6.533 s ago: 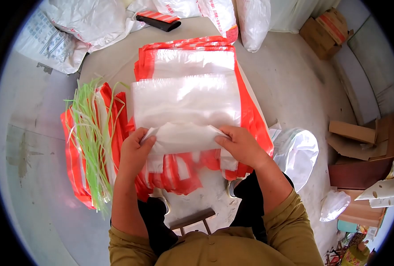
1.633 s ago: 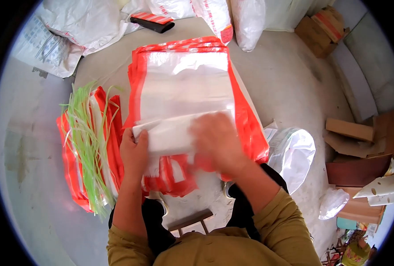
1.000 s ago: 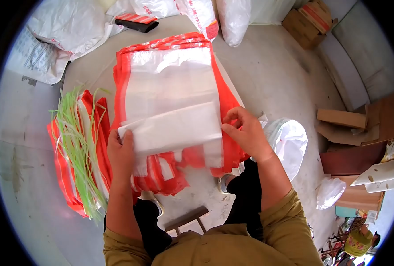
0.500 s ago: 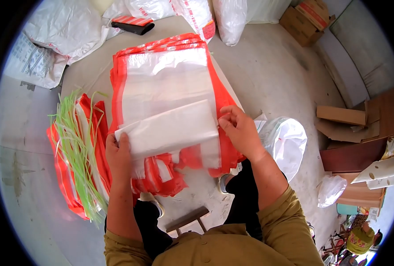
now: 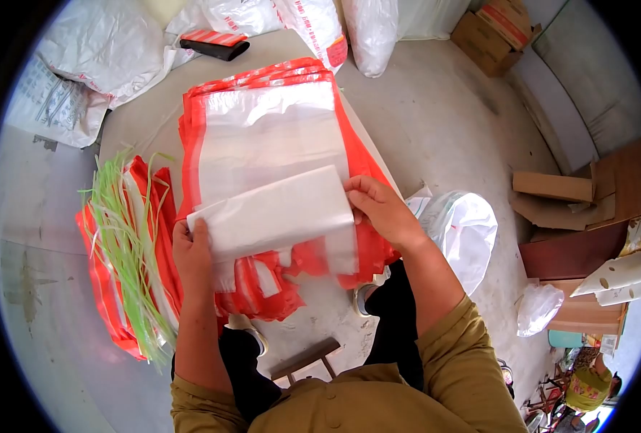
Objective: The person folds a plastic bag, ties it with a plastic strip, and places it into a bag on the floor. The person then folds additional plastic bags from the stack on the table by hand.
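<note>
A folded white plastic sheet (image 5: pixel 273 215) lies slantwise over a stack of red-edged clear plastic bags (image 5: pixel 270 133). My left hand (image 5: pixel 193 249) is closed on the sheet's left end, with the thumb on top. At the right end, my right hand (image 5: pixel 382 208) has its thumb and fingers bent around the sheet's edge; part of this grip is hidden. Crumpled red lower ends of the bags (image 5: pixel 266 292) hang over the near edge of the table (image 5: pixel 144 119), above my knees.
Green plastic strips (image 5: pixel 122 245) lie across more red bags at the left. White sacks (image 5: pixel 104 43) and a black-and-red item (image 5: pixel 214 45) are at the back. A clear bag-lined bin (image 5: pixel 465 234) stands at the right, with cardboard boxes (image 5: pixel 490 32) beyond. A person (image 5: pixel 587 386) is at far lower right.
My right hand has moved slightly left, onto the right end of the folded sheet. My left hand stays at the other end.
</note>
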`<state>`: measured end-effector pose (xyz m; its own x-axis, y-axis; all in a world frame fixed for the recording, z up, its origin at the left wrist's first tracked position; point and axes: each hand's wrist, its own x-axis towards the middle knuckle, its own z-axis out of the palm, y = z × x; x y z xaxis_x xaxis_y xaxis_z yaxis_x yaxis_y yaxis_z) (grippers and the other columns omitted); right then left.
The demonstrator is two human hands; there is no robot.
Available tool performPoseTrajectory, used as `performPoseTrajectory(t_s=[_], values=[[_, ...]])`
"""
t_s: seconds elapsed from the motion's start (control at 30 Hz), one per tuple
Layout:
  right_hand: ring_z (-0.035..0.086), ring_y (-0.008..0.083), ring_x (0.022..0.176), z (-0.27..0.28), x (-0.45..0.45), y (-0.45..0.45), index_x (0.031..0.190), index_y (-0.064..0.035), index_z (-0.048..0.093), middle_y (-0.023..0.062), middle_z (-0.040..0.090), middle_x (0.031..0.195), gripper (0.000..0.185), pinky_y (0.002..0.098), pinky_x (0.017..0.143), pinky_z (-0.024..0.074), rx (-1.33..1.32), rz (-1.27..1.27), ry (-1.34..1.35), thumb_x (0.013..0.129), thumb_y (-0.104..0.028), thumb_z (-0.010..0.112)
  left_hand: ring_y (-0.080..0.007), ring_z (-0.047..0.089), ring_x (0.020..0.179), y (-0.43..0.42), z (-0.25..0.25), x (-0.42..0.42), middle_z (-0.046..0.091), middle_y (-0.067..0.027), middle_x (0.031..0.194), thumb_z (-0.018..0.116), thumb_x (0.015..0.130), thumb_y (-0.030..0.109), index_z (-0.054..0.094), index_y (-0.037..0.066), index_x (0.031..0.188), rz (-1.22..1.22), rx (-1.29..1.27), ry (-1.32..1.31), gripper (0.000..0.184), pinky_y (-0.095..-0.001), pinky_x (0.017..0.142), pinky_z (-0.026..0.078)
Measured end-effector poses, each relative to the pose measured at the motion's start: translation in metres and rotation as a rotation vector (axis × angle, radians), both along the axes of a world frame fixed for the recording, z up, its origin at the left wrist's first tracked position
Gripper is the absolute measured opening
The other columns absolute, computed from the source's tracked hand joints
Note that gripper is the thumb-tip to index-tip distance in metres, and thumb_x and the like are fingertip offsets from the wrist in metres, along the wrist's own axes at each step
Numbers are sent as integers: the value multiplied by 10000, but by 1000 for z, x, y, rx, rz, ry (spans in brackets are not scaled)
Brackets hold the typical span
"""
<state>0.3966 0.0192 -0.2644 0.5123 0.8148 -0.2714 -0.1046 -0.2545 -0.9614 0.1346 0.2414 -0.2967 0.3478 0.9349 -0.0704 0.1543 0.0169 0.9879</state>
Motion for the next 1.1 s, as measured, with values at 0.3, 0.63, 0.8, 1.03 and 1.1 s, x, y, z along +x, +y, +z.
performPoseTrajectory(t_s=[0.3, 0.63, 0.8, 1.03, 1.1], values=[[669, 230, 1074, 16, -13, 3, 1403, -1, 469, 177, 709, 1129, 543, 351, 916, 510, -126, 60, -192, 947, -185, 700, -103, 585, 856, -1, 0, 0, 670, -64, 998, 579, 1047, 218, 602, -10, 1158, -12, 27, 18, 254, -252, 789, 482], [660, 147, 981, 18, -17, 5, 1368, -15, 495, 104, 714, 1042, 423, 301, 886, 508, -150, 17, -255, 986, -140, 629, -72, 554, 800, -8, 11, 6, 652, -42, 947, 590, 1042, 202, 592, -2, 1100, 26, 72, 50, 212, -237, 721, 465], [659, 186, 958, 4, -1, -2, 1339, -16, 519, 119, 703, 1071, 334, 321, 894, 511, 64, -140, -265, 1044, -174, 528, -73, 544, 795, -4, 3, 3, 643, -38, 934, 589, 1043, 207, 592, 3, 1097, 18, 79, 38, 211, -236, 713, 456], [635, 225, 1024, 10, -10, -2, 1432, -53, 473, 145, 666, 1069, 420, 355, 953, 480, -48, 31, -415, 1069, -263, 500, -75, 524, 794, -5, 2, 3, 622, -29, 915, 592, 1043, 224, 592, 7, 1095, 17, 59, 30, 223, -244, 713, 451], [619, 229, 1016, 9, -11, -1, 1501, -59, 405, 139, 643, 1024, 503, 358, 952, 471, -1, 22, -377, 1060, -269, 524, -75, 523, 795, -3, -1, 2, 620, -28, 916, 593, 1042, 224, 591, 7, 1096, 16, 56, 15, 223, -243, 714, 450]])
